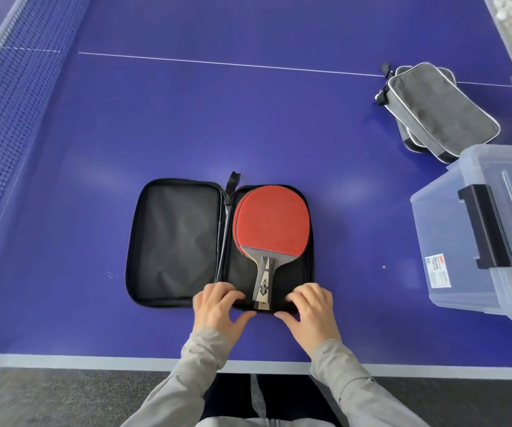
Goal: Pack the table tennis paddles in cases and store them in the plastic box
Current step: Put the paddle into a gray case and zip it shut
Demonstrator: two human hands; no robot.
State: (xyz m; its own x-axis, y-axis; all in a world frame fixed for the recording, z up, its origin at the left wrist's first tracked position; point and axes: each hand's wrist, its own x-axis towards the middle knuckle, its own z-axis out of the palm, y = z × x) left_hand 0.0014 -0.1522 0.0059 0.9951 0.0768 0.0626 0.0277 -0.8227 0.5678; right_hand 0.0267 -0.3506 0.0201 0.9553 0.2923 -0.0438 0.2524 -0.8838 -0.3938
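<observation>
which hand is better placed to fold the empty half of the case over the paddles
Left. The left hand rests by the case's hinge, nearest the empty flap; the right hand sits on the far side of the paddles.

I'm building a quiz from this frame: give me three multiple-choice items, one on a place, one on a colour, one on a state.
1. Where do the paddles lie?
A. right half of the open black case
B. inside the plastic box
C. on the grey cases

2. What colour is the top paddle's rubber?
A. blue
B. red
C. green

3. What state is the plastic box in?
A. lid off
B. tipped over
C. lid on, black latch down

Answers: 1 A, they rest in the case's right side. 2 B, the face is red. 3 C, the lid sits closed.
</observation>
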